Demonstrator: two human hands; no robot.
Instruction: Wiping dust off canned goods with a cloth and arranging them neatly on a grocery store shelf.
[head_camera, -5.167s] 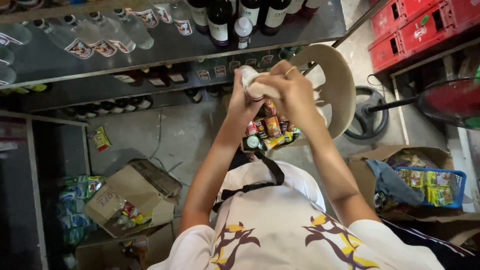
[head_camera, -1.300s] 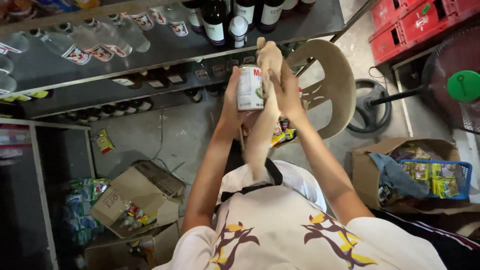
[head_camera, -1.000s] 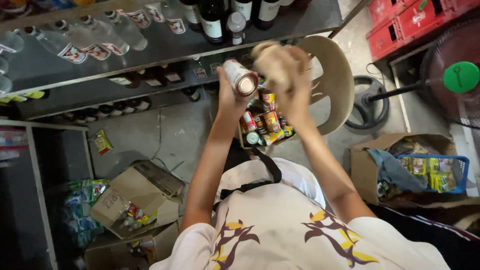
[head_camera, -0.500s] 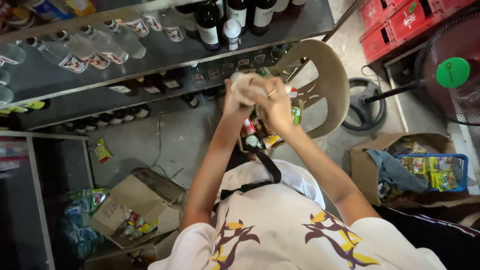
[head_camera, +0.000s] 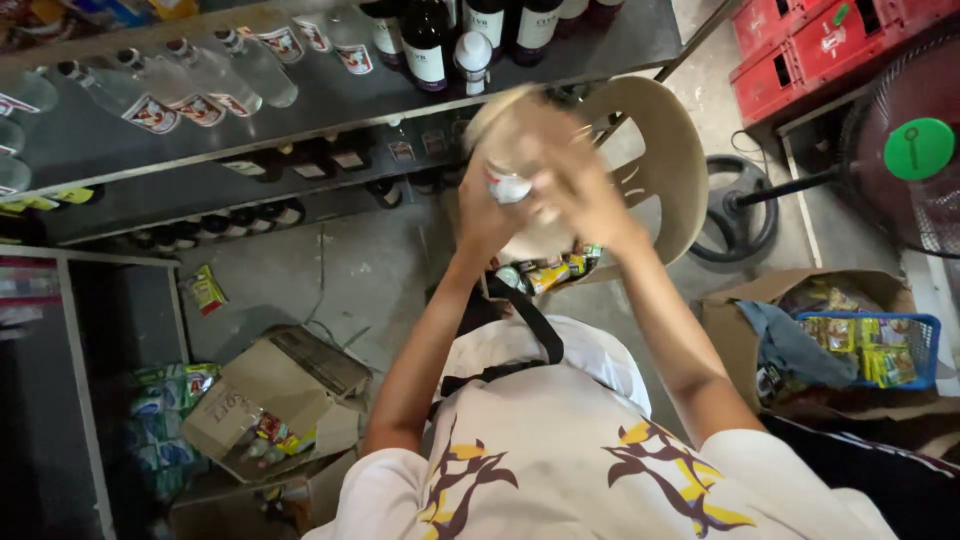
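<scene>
Can (head_camera: 508, 185) is now lifted higher, nearer the far shelf (head_camera: 330, 110), and blurry; left hand (head_camera: 490, 205) grips it; right hand (head_camera: 585, 190) presses a cloth (head_camera: 505, 125) on it.

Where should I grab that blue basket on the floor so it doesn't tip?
Probably take the blue basket by its top rim, one hand on each long side, from above. It sits upright inside an open cardboard box, full of packets, so only the rim is free.
</scene>
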